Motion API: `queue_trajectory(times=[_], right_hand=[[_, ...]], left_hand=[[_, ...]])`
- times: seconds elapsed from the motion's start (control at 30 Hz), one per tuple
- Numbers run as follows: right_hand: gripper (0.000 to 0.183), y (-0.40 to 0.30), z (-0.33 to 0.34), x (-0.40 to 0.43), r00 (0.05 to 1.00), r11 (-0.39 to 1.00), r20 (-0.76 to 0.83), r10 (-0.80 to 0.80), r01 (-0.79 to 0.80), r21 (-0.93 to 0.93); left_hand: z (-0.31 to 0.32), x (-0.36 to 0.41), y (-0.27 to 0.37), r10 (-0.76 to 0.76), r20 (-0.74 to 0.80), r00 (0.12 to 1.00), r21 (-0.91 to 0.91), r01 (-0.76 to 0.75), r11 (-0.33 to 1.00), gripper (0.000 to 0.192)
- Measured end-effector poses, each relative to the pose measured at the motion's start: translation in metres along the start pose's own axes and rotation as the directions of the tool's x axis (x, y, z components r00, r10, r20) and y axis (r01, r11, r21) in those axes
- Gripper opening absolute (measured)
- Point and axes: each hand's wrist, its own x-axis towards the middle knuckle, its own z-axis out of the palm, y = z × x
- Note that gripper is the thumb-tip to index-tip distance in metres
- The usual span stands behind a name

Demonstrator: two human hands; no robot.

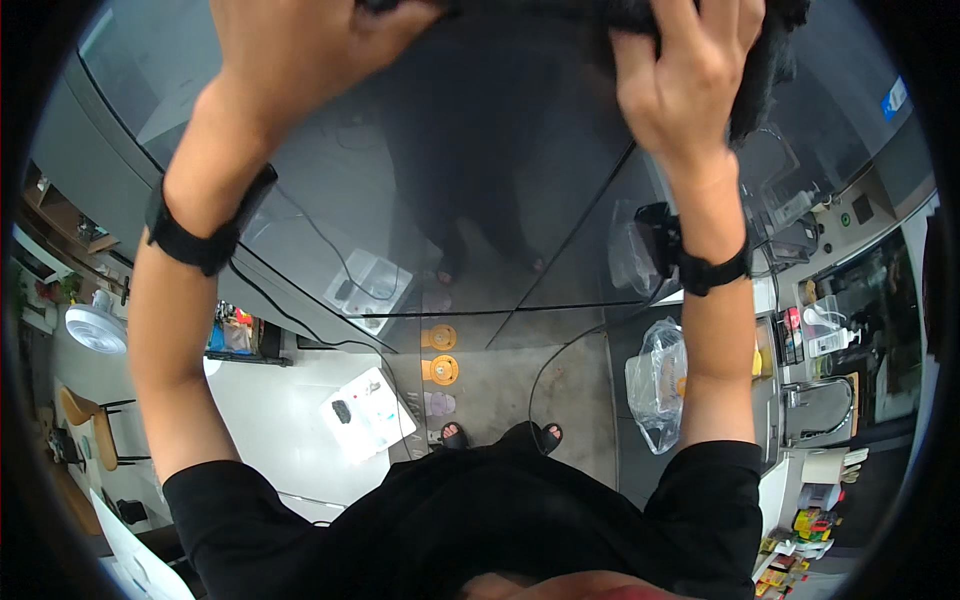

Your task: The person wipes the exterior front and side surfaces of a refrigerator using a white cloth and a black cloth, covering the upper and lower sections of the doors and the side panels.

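Observation:
Both my hands are raised to the top edge of the head view, in front of the glossy dark grey doors of a refrigerator (480, 165). The fingers of my left hand (292, 52) are cut off by the frame. Its thumb points right beside something dark, and whether it grips that cannot be told. My right hand (690, 82) has its thumb and fingers around a black, fuzzy-looking thing (754, 94), blurred and partly out of frame. A black strap with a device sits on my left wrist (199, 244) and another on my right wrist (709, 270), each with a cable.
A white box (371, 412) with small things on it is at lower left. A clear plastic bag (656, 386) lies to the right, before a counter with a faucet (825, 409) and several bottles (814, 521). A white fan (97, 322) and a chair (105, 424) stand far left.

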Motion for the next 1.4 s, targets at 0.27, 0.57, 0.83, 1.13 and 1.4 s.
queue_trajectory(times=[0.27, 0.57, 0.83, 1.13, 1.4], right_hand=[[0.051, -0.031, -0.019, -0.028, 0.992, 0.997, 0.1, 0.071, -0.068, -0.032], [0.055, -0.094, -0.052, -0.079, 0.89, 0.908, 0.31, 0.335, -0.393, 0.147], [0.056, -0.143, -0.059, -0.157, 0.861, 0.896, 0.381, 0.337, -0.418, 0.151], [0.042, -0.214, -0.087, -0.25, 0.756, 0.838, 0.577, 0.309, -0.503, 0.211], [0.025, -0.264, -0.095, -0.328, 0.793, 0.91, 0.524, 0.31, -0.407, 0.077]], left_hand=[[-0.022, -0.034, 0.051, -0.228, 0.149, 0.962, -0.065, 0.239, 0.969, 0.048], [-0.03, -0.077, 0.112, -0.339, 0.246, 0.908, -0.177, 0.386, 0.905, 0.046], [-0.035, -0.139, 0.17, -0.353, 0.336, 0.873, -0.214, 0.436, 0.874, 0.043], [-0.04, -0.224, 0.249, -0.383, 0.425, 0.82, -0.26, 0.516, 0.816, 0.039], [-0.048, -0.268, 0.307, -0.418, 0.5, 0.759, -0.278, 0.598, 0.752, 0.027]])
